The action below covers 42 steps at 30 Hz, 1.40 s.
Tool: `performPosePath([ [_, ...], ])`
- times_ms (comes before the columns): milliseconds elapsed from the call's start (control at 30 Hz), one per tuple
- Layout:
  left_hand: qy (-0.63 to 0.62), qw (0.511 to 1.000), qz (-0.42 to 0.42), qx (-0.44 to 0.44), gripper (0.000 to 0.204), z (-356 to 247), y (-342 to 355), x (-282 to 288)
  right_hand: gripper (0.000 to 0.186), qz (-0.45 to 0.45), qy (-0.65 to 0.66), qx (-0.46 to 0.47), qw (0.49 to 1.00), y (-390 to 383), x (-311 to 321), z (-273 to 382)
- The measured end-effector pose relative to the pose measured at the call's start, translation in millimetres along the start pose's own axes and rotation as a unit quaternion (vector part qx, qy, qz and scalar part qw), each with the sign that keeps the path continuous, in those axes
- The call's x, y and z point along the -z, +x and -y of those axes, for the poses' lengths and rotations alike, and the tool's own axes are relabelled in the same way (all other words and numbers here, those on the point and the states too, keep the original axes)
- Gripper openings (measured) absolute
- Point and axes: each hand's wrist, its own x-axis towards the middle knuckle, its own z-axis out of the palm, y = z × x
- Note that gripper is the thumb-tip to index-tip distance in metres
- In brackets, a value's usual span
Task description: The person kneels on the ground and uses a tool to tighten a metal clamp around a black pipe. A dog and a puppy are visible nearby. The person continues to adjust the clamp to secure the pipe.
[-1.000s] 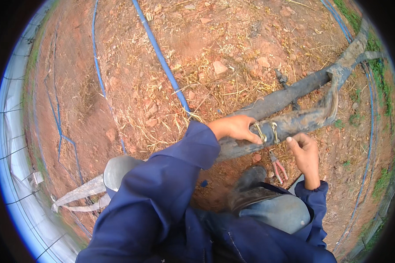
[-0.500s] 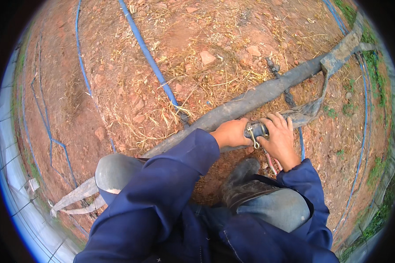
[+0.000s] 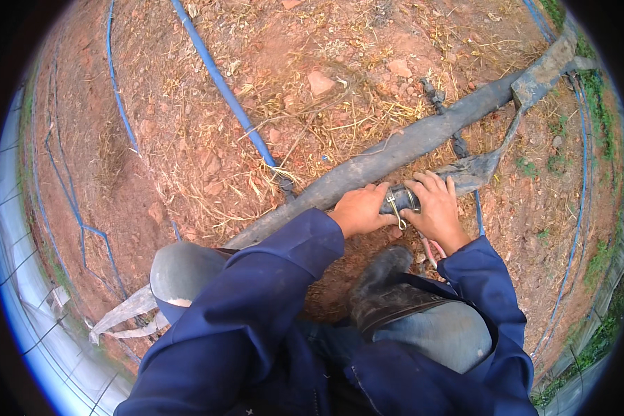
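A dark hose joint (image 3: 401, 199) sits between my two hands, ringed by wire hose clamps (image 3: 392, 204); a looped metal end hangs from the left one. My left hand (image 3: 357, 210) is closed round the joint's left end, thumb beneath the clamp. On the other side, my right hand (image 3: 435, 208) wraps the hose from above, fingers over the top and thumb near the clamps. From under it a flattened dark hose (image 3: 473, 172) runs up to the right, creased and muddy. Behind the joint lies a thick dark-grey hose (image 3: 388, 156) on the soil.
Pink-red handles (image 3: 431, 251) of a tool show on the ground below my right hand. Blue pipes (image 3: 222, 83) cross the reddish, straw-strewn soil. A rock (image 3: 320, 83) lies beyond the thick hose. My boot (image 3: 381, 277) is just below the joint. A pale flat strap (image 3: 128, 315) lies at left.
The view has shifted slightly. Both hands stay on the joint, which has turned or tilted a little, with the clamp's loop now pointing slightly differently.
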Motion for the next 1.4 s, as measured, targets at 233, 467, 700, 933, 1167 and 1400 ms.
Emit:
performPosePath([
  [233, 0.029, 0.999, -0.035, 0.003, 0.086, -4, -1, -5, 0.066, 0.004, 0.0, 0.001, 1.0, 2, -4, 0],
  [467, 0.056, 0.997, -0.041, 0.011, 0.087, -7, -2, -5, 0.066, 0.044, 0.004, 0.023, 0.999, 8, -4, -4],
  [700, 0.043, 0.998, -0.033, 0.041, 0.083, -13, -3, -3, 0.064, 0.063, 0.005, 0.016, 0.998, 10, -1, -2],
  [933, 0.05, 0.995, -0.063, 0.062, 0.079, -19, -3, -6, 0.062, 0.036, 0.017, 0.007, 0.999, 5, -8, -7],
  [1167, 0.038, 0.995, -0.075, 0.058, 0.074, -15, -6, -8, 0.054, 0.068, -0.002, 0.019, 0.998, 13, 1, -5],
  [1400, -0.009, 0.996, -0.028, 0.079, 0.068, -14, -3, -11, 0.046, 0.122, -0.005, -0.07, 0.99, 23, 12, 6],
])
